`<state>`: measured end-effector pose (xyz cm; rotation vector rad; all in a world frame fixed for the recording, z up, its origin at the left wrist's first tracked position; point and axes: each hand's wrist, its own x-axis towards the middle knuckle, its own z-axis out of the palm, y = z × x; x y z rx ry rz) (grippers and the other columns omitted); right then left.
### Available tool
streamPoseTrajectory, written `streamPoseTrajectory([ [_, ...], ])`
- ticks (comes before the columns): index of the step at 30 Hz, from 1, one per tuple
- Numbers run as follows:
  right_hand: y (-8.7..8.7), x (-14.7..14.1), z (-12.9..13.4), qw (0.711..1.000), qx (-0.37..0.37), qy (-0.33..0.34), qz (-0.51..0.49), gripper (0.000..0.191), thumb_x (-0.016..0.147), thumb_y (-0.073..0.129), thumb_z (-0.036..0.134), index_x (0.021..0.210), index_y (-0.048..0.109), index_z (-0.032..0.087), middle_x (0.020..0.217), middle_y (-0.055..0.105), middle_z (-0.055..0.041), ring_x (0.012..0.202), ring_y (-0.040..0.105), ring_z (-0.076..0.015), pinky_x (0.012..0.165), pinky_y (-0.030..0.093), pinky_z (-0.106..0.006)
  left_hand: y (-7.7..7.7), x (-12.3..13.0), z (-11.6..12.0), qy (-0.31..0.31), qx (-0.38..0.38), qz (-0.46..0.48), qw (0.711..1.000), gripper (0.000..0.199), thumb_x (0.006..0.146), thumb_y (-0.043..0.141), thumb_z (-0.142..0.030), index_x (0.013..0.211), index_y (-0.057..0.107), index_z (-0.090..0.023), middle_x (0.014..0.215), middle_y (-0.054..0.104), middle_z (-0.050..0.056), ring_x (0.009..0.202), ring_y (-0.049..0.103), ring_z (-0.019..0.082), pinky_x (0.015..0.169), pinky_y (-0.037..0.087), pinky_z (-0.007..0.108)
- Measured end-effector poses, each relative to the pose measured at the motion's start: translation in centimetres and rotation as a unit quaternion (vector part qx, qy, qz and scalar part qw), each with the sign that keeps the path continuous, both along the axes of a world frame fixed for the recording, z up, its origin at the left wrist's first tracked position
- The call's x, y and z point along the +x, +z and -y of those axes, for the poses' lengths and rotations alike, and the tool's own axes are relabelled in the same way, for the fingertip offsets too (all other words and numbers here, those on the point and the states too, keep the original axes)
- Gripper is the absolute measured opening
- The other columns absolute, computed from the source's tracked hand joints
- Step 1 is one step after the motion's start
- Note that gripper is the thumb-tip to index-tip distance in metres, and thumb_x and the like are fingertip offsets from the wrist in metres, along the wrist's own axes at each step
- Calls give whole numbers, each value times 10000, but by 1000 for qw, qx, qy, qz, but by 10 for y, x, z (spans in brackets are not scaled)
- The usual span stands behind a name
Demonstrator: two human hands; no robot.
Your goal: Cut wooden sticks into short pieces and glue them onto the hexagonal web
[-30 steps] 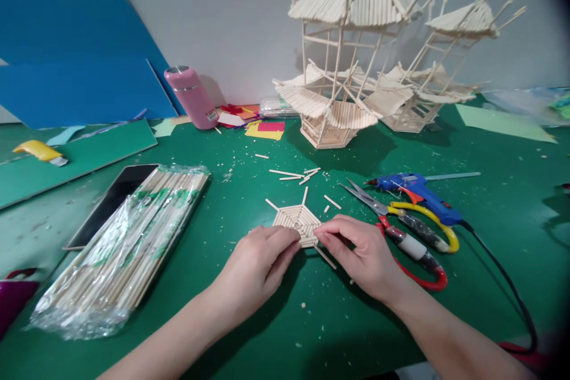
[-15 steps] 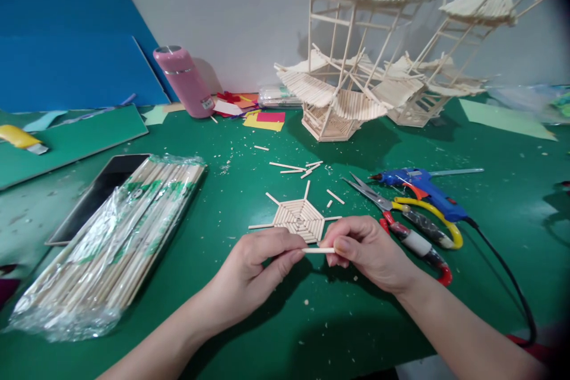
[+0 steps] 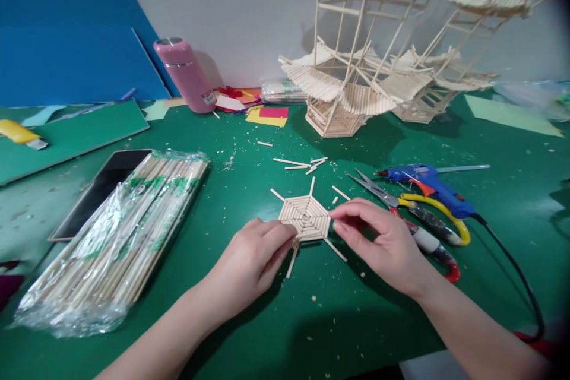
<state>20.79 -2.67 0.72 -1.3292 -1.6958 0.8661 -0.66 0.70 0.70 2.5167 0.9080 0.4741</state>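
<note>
A hexagonal web of pale wooden sticks (image 3: 306,218) with spokes sticking out lies on the green table. My left hand (image 3: 260,246) is at its lower left edge, thumb and fingers closed; what they hold, if anything, is hidden. At the right corner of the web, my right hand (image 3: 371,237) pinches near a spoke end, thumb and forefinger close together around it. Short loose sticks (image 3: 291,162) lie behind the web, and another stick (image 3: 341,192) rests near my right fingertips.
Scissors (image 3: 378,190) and a blue glue gun (image 3: 427,184) with its cable lie to the right. Bagged sticks (image 3: 120,237) overlap a dark tablet (image 3: 95,196) on the left. Behind stand a pink bottle (image 3: 187,77) and stick-built pavilions (image 3: 342,95).
The short stick held between both hands no longer shows there. My hands have moved to opposite sides of the web, whose lower spokes now show. The view has shifted slightly.
</note>
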Motion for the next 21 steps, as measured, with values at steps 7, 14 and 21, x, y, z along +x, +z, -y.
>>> streamPoseTrajectory([
  [7,-3,-5,9,987,64,84,119,155,843,514,222,950,625,200,890,610,-43,825,556,-145,726,462,-279,-4,6,6,-25,-13,21,999,152,874,390,-156,906,538,-165,704,578,7,625,495,126,622,355,260],
  [14,-13,-1,7,992,46,64,98,140,843,513,201,901,640,190,835,612,-42,784,562,-142,690,465,-267,-3,4,9,0,9,5,1000,139,852,428,-155,890,561,-154,735,572,33,677,493,155,638,356,295],
  [21,-12,1,7,993,32,68,92,129,822,524,184,898,629,191,853,592,-43,795,552,-149,694,462,-275,-5,1,6,-11,-6,11,1000,150,855,414,-134,893,558,-154,717,561,27,652,468,150,618,348,294],
])
